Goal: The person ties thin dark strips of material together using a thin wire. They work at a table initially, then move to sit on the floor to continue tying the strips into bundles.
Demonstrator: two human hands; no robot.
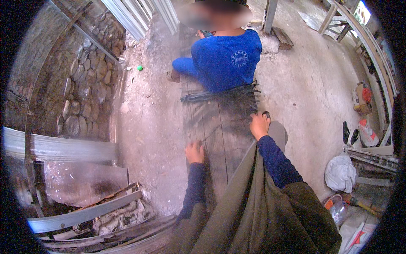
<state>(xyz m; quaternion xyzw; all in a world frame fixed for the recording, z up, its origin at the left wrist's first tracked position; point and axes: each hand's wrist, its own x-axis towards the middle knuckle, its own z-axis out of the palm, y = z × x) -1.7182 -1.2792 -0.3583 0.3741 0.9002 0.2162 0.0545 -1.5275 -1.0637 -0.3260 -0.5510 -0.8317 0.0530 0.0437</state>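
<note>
A long wooden bench (215, 154) runs away from me between my arms. My left hand (194, 151) is low over its left edge, fingers curled; a faint thin dark line runs from the fingertips across the boards, and what they grip is unclear. Farther out, at the right edge, my right hand (259, 125) is closed, with a small dark thing (266, 114) showing at its fingers. Beyond both hands, a bundle of dark, thin strips (220, 93) lies crosswise on the bench, right behind a seated person in a blue shirt (228, 59).
The person ahead, back toward me, holds a phone-like device (206, 33). A small green ball (140, 67) lies on the floor at left, near a stone-faced wall (86, 84). On the right are dark sandals (346, 132), a white sack (340, 172) and a cardboard box (362, 98).
</note>
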